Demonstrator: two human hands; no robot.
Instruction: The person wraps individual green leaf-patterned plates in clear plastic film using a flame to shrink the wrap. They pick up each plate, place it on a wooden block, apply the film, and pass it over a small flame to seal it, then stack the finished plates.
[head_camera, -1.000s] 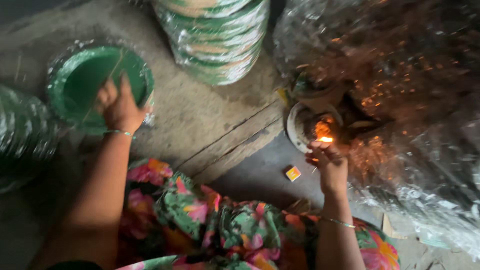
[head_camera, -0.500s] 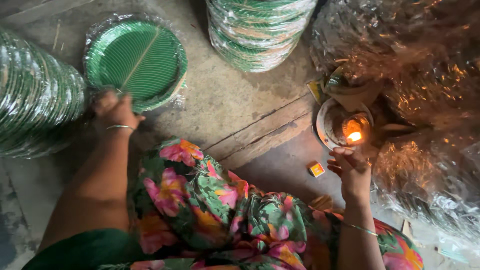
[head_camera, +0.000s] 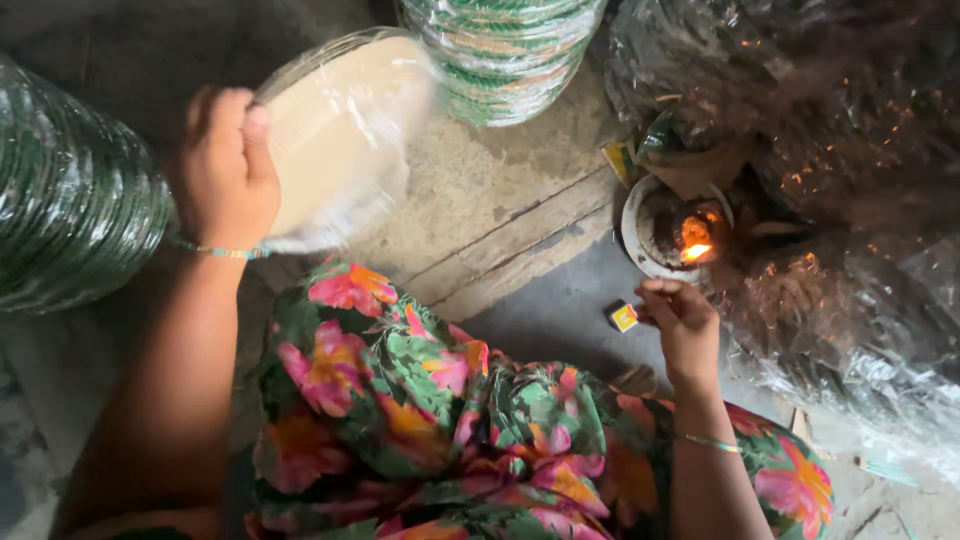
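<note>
Lifted now – left grip (head_camera: 228, 165) holds wrapped plates (head_camera: 340, 130) (pale underside).

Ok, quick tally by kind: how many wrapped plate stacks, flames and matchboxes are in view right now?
Wrapped plate stacks: 3, namely the lifted stack in the left hand, the side stack and the far stack.
Small dish with a flame: 1, just beyond the right hand.
Small yellow box: 1.
Total: 5.

A small flame (head_camera: 695, 250) burns in a bowl (head_camera: 640, 245) beside a matchbox (head_camera: 624, 317)
</note>
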